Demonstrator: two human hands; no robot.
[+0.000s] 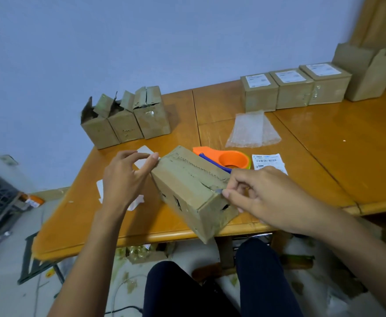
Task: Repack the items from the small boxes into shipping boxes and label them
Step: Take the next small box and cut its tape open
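Worn brown cardboard box (188, 191), tipped at the counter's (324, 145) front edge, looks light and soft-walled, best held at corners: my left hand (123, 177), fingers spread, touches the far one; right hand (262, 193) pinches a small grey tip (219, 191) at its seam.

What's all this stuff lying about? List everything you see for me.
brown box: one, brown cardboard, at the table's front edge, between the hands
opened boxes: three, brown, row at back left, flaps up
labelled boxes: three, brown with white labels, row at back right
tall open box: one, brown, right end of that row
bubble wrap: one patch, clear, mid-table
tape dispenser: one, orange with blue, behind the brown box
label sheet: one, white, right of the dispenser
paper scraps: several, white, around the left hand
table: one, orange-brown wood
left hand: open, fingertip on the box's far corner
right hand: pinches a small grey thing at the box's near top edge
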